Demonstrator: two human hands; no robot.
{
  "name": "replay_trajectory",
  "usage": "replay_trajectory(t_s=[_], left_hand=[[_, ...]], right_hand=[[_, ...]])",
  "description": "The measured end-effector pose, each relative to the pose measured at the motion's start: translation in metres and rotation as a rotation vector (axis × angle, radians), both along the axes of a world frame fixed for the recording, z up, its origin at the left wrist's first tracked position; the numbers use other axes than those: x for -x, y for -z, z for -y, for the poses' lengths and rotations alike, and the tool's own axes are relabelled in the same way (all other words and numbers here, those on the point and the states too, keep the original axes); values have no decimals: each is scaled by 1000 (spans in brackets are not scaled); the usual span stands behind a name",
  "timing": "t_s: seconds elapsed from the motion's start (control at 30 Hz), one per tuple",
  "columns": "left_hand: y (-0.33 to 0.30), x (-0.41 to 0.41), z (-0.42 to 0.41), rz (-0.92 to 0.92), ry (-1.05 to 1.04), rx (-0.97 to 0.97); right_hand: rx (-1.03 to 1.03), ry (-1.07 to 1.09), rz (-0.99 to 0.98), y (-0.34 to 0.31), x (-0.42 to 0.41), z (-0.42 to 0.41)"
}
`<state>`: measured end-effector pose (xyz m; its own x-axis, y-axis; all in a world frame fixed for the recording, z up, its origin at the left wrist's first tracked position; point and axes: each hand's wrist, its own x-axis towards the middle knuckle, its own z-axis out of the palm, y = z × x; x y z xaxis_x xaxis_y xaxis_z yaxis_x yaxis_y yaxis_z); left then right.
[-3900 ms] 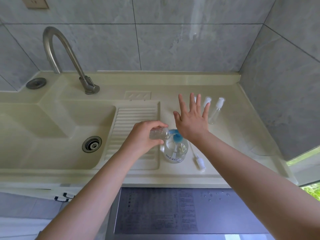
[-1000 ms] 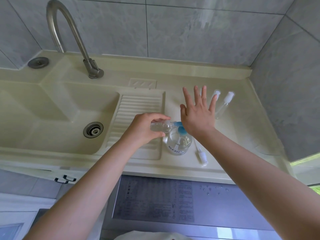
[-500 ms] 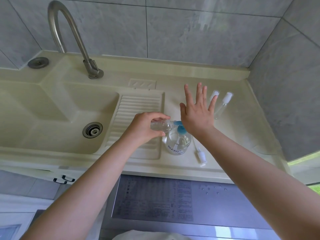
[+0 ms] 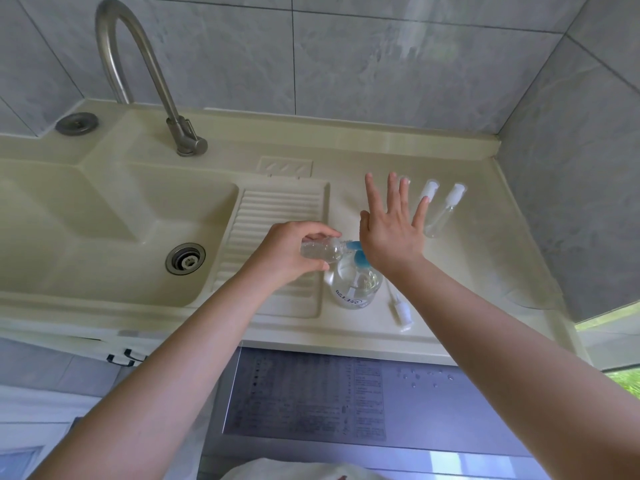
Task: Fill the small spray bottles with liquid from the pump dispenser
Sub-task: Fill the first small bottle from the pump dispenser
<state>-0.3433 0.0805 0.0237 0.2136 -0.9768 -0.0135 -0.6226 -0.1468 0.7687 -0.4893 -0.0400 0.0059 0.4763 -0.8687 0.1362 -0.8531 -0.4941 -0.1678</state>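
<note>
A clear pump dispenser point(image 4: 356, 287) with a blue pump head point(image 4: 358, 254) stands on the cream counter right of the ribbed drainboard. My left hand point(image 4: 287, 252) holds a small clear spray bottle point(image 4: 320, 251) on its side, its open neck at the blue spout. My right hand point(image 4: 393, 230) rests its heel on the pump head, fingers spread flat. Two capped small spray bottles point(image 4: 445, 211) lie behind my right hand, one partly hidden by my fingers. A loose white sprayer top point(image 4: 401, 310) lies right of the dispenser.
A sink basin point(image 4: 86, 237) with a metal drain point(image 4: 185, 258) lies to the left, a curved metal tap point(image 4: 138, 64) behind it. Grey tiled walls close the back and right. A grey appliance top point(image 4: 346, 400) sits below the counter's front edge.
Both hands have stayed at the dispenser, with the small bottle at the spout throughout. My right hand's fingers have shifted slightly; the view has tilted a little.
</note>
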Motion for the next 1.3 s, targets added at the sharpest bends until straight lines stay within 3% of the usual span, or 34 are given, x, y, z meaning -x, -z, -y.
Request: replay_trajectory(t_s=[1.3], left_hand=[[1,2,-1,0,-16,-27]], right_hand=[[-79,-42,-103,3,4,1]])
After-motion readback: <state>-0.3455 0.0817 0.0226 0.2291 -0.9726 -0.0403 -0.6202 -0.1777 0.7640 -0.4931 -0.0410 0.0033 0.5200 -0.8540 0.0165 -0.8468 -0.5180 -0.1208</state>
